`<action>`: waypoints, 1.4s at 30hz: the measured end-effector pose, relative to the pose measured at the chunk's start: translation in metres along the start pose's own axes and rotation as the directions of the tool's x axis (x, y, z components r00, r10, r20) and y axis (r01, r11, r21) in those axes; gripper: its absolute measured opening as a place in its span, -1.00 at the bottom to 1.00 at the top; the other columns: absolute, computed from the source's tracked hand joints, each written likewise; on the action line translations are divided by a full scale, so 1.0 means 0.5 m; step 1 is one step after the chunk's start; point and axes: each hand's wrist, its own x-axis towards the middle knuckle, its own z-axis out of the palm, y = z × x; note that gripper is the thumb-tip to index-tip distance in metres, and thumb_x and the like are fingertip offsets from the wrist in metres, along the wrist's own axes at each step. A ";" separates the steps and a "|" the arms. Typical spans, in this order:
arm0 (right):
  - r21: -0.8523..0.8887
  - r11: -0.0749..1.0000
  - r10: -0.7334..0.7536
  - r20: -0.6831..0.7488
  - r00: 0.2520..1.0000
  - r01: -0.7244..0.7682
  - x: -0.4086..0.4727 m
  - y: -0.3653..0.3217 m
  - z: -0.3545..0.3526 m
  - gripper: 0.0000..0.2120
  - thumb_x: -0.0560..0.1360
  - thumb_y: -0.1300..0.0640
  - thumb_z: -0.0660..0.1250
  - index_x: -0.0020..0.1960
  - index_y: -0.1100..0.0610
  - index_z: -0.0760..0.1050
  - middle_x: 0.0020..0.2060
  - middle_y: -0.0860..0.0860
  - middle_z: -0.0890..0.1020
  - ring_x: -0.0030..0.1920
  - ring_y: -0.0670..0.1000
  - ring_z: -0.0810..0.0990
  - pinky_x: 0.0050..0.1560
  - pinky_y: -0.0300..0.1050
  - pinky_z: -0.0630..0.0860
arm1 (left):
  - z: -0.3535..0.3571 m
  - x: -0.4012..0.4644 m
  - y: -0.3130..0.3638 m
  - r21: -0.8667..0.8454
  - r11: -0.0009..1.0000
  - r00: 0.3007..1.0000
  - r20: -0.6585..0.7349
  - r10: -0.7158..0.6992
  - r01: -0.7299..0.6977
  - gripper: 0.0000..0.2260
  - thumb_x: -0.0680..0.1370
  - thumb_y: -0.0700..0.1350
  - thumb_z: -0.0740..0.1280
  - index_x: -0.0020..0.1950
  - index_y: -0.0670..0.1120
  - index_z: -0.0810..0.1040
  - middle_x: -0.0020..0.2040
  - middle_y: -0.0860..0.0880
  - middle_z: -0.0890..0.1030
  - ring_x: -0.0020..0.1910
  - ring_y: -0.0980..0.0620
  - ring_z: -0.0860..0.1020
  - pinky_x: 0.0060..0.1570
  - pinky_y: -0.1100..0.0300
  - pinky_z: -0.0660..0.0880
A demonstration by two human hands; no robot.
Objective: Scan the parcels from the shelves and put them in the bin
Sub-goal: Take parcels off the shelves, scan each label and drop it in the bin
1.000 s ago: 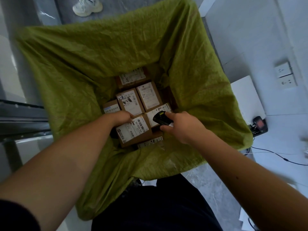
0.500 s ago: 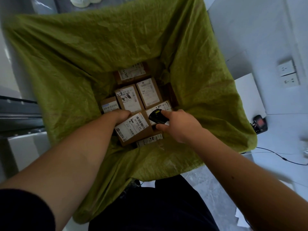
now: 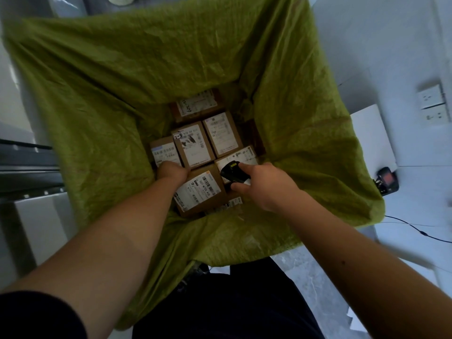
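Inside the bin lined with a crinkled green plastic bag [image 3: 102, 99], the left hand [image 3: 172, 171] grips the edge of a brown cardboard parcel with a white label [image 3: 200, 192] atop other labelled boxes. The right hand [image 3: 264, 185] holds a small black barcode scanner [image 3: 231, 173] just beside it.

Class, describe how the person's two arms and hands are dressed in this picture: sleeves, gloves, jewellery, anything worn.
Both forearms are bare. The left hand and the right hand wear no gloves, and no watch or bracelet shows. A dark short sleeve covers the left upper arm at the lower left corner. The right arm shows no sleeve within the frame.
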 end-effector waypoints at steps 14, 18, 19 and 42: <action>-0.005 1.000 -0.003 -0.002 1.000 0.003 0.004 0.010 -0.001 -0.31 0.60 -0.35 0.23 0.63 -0.13 0.19 0.34 0.19 0.50 0.22 0.19 0.55 0.15 0.14 0.59 | 0.028 -0.072 0.004 0.224 0.967 0.976 -0.153 0.157 -0.120 -0.28 0.57 0.50 0.10 0.12 -0.10 0.68 0.15 -0.15 0.66 0.06 -0.15 0.53 -0.03 0.04 0.45; 0.004 1.000 0.006 -0.010 1.000 -0.006 0.006 0.008 -0.008 -0.31 0.60 -0.35 0.23 0.64 -0.13 0.19 0.37 0.18 0.48 0.25 0.19 0.54 0.16 0.12 0.59 | 0.046 -0.081 -0.013 0.472 0.850 0.946 -0.090 0.311 -0.235 -0.13 0.28 0.64 0.31 0.42 0.12 0.50 0.38 -0.08 0.47 0.39 -0.20 0.34 0.35 -0.14 0.26; 0.006 1.000 0.011 -0.013 1.000 -0.011 0.007 0.008 -0.011 -0.30 0.59 -0.36 0.22 0.64 -0.13 0.19 0.38 0.18 0.48 0.25 0.19 0.54 0.16 0.12 0.59 | 0.049 -0.081 -0.011 0.448 0.858 0.940 -0.099 0.327 -0.251 -0.11 0.25 0.62 0.36 0.44 0.14 0.47 0.38 -0.07 0.45 0.39 -0.19 0.34 0.36 -0.14 0.27; 0.014 0.998 0.057 0.014 0.998 -0.057 0.016 0.034 -0.013 -0.32 0.61 -0.33 0.24 0.64 -0.12 0.20 0.34 0.20 0.49 0.27 0.21 0.53 0.22 0.11 0.55 | 0.104 -0.049 -0.020 0.380 0.881 0.959 0.083 0.271 -0.282 -0.13 0.53 0.44 0.30 0.68 0.25 -0.10 0.69 -0.10 -0.04 0.65 -0.24 -0.10 0.54 -0.36 -0.10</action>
